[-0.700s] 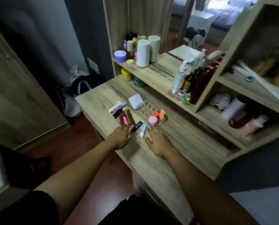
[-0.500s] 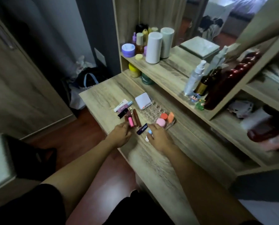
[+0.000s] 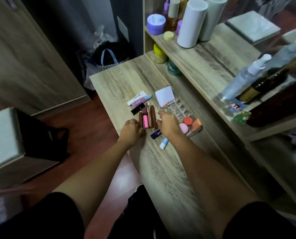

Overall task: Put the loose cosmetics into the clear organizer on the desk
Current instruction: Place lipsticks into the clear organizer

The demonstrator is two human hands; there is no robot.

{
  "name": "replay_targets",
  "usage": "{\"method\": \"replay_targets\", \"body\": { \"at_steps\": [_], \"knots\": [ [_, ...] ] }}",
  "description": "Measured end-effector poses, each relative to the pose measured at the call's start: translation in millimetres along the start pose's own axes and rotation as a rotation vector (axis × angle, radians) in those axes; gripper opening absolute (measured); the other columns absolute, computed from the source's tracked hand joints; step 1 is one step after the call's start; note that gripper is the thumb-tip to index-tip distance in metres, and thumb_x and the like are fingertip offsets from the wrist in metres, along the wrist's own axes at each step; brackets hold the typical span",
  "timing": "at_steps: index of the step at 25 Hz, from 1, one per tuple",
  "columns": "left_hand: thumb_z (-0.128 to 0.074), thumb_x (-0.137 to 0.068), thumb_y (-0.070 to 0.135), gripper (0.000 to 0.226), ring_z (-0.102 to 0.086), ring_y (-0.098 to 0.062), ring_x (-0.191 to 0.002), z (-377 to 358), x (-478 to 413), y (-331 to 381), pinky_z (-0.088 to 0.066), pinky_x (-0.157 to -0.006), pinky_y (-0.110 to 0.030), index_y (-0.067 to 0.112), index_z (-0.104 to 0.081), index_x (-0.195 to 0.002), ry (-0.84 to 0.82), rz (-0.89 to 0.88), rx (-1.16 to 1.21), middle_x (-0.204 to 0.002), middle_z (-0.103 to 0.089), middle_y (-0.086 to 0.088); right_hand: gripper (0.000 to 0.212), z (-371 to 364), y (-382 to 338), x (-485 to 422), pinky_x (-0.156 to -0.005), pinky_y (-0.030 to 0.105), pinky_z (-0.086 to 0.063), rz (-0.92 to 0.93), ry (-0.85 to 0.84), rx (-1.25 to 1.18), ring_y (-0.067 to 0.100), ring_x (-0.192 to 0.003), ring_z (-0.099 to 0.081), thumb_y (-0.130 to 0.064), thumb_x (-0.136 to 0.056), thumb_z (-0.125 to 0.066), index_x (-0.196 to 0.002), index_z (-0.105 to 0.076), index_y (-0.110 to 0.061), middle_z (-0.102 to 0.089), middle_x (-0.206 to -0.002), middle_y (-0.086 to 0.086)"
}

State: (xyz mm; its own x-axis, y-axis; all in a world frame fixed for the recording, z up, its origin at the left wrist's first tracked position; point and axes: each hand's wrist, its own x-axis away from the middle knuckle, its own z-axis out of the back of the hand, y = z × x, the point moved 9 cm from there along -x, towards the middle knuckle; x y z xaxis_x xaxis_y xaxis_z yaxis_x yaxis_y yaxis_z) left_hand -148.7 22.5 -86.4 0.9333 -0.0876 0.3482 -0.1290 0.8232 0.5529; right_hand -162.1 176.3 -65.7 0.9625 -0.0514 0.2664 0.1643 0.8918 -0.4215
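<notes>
The clear organizer point(image 3: 176, 107) lies on the desk point(image 3: 119, 83), holding a white compact point(image 3: 164, 96), a pink sponge point(image 3: 183, 128) and two orange pieces point(image 3: 192, 123). Left of it lie loose cosmetics: a white tube point(image 3: 136, 97), a purple tube point(image 3: 141, 102), a black tube point(image 3: 137, 108), and brown lip tubes point(image 3: 150, 116) around a pink tube point(image 3: 145, 121). A dark blue stick point(image 3: 155, 134) and a light blue stick point(image 3: 164, 143) lie nearer me. My left hand point(image 3: 131, 131) touches the near ends of the lip tubes. My right hand point(image 3: 168, 124) reaches over their right side, fingers apart, holding nothing.
A raised shelf point(image 3: 195, 54) behind the organizer carries white cylinders point(image 3: 192, 23), a purple jar point(image 3: 156, 24), a spray bottle point(image 3: 243, 78) and dark bottles point(image 3: 268, 94). Yellow and green jars point(image 3: 161, 54) stand beneath it. The desk's left edge drops to the floor, where a bag point(image 3: 109, 56) sits.
Both hands have moved forward from the desk's near part to the cluster of lip tubes. The right hand has left the light blue stick. My view has come closer.
</notes>
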Motion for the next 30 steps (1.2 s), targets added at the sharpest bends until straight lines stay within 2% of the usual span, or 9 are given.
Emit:
{"method": "replay_targets", "body": {
  "at_steps": [6,10,15,18,21,23,25,28,30],
  "knots": [
    [-0.061,-0.082,0.017,0.031,-0.055,-0.036,-0.103,-1.8,-16.0,-12.4,-0.044,-0.084,-0.036,-0.001,-0.052,-0.106,0.025,0.103,0.051,-0.112,-0.059,-0.022,0.031,-14.5,3.0,-17.7,-0.084,0.036,-0.05,-0.059,-0.043,0.023,0.034,-0.103,-0.062,-0.021,-0.089,-0.062,-0.116,-0.057,-0.007,-0.067,-0.111,0.019],
    [-0.063,-0.08,0.018,0.032,-0.058,-0.035,-0.1,-4.3,-26.3,-11.7,-0.043,-0.078,-0.033,0.001,-0.053,-0.105,0.015,0.112,0.072,-0.107,-0.064,-0.021,0.03,-13.7,5.5,-23.4,-0.083,0.036,-0.051,-0.099,-0.046,0.041,0.034,-0.101,-0.062,-0.013,-0.087,-0.062,-0.116,-0.056,-0.005,-0.067,-0.109,0.02],
    [-0.065,-0.076,0.02,0.031,-0.063,-0.028,-0.084,-2.5,-28.1,-8.9,-0.043,-0.069,-0.028,0.006,-0.06,-0.104,0.009,0.1,0.07,-0.093,-0.07,-0.015,0.029,-11.2,1.0,-20.5,-0.077,0.032,-0.049,-0.096,-0.05,0.049,0.032,-0.097,-0.062,-0.018,-0.083,-0.066,-0.108,-0.06,-0.004,-0.067,-0.105,0.018],
    [-0.067,-0.072,0.02,0.025,-0.059,-0.022,-0.072,15.1,-26.5,2.2,-0.044,-0.065,-0.025,0.01,-0.064,-0.095,0.077,0.023,0.121,-0.081,-0.068,-0.007,0.029,3.1,2.6,-9.2,-0.083,0.032,-0.053,-0.088,0.042,-0.151,0.028,-0.092,-0.065,-0.019,-0.08,-0.068,-0.107,-0.065,-0.009,-0.071,-0.1,0.013],
    [-0.066,-0.073,0.02,0.017,-0.055,-0.011,-0.062,34.3,-34.4,35.6,-0.042,-0.058,-0.023,0.013,-0.062,-0.088,0.107,-0.102,0.237,-0.067,-0.059,0.004,0.023,37.5,25.6,8.0,-0.079,0.032,-0.056,-0.186,0.275,-0.476,0.019,-0.08,-0.068,-0.014,-0.076,-0.071,-0.098,-0.067,-0.01,-0.074,-0.09,0.009],
    [-0.064,-0.074,0.02,0.016,-0.062,-0.019,-0.069,39.6,-45.9,66.2,-0.048,-0.065,-0.033,0.012,-0.061,-0.087,0.076,-0.167,0.347,-0.073,-0.062,-0.002,0.024,54.8,50.3,15.2,-0.073,0.023,-0.052,-0.284,0.369,-0.593,0.015,-0.081,-0.069,-0.014,-0.076,-0.074,-0.097,-0.066,-0.008,-0.074,-0.09,0.006],
    [-0.063,-0.075,0.019,0.014,-0.067,-0.029,-0.079,38.8,-56.8,98.7,-0.053,-0.072,-0.04,0.014,-0.06,-0.087,0.007,-0.232,0.425,-0.08,-0.064,-0.006,0.024,69.0,70.1,15.6,-0.067,0.017,-0.048,-0.34,0.403,-0.639,0.012,-0.081,-0.067,-0.012,-0.077,-0.074,-0.099,-0.066,-0.008,-0.073,-0.089,0.001],
    [-0.064,-0.075,0.014,0.02,-0.068,-0.018,-0.082,31.1,-71.0,136.9,-0.053,-0.079,-0.035,0.02,-0.061,-0.094,-0.08,-0.338,0.418,-0.087,-0.067,0.001,0.016,82.4,85.4,5.7,-0.074,0.027,-0.055,-0.33,0.375,-0.693,0.014,-0.08,-0.066,-0.005,-0.081,-0.069,-0.097,-0.065,-0.005,-0.073,-0.089,0.009],
    [-0.065,-0.075,0.008,0.026,-0.066,-0.018,-0.083,24.4,-79.8,151.0,-0.051,-0.08,-0.032,0.015,-0.06,-0.099,-0.099,-0.381,0.388,-0.09,-0.067,-0.003,0.014,85.8,90.3,-1.5,-0.073,0.026,-0.054,-0.336,0.34,-0.624,0.019,-0.081,-0.067,-0.007,-0.084,-0.067,-0.098,-0.066,-0.003,-0.073,-0.09,0.013]
  ]
}}
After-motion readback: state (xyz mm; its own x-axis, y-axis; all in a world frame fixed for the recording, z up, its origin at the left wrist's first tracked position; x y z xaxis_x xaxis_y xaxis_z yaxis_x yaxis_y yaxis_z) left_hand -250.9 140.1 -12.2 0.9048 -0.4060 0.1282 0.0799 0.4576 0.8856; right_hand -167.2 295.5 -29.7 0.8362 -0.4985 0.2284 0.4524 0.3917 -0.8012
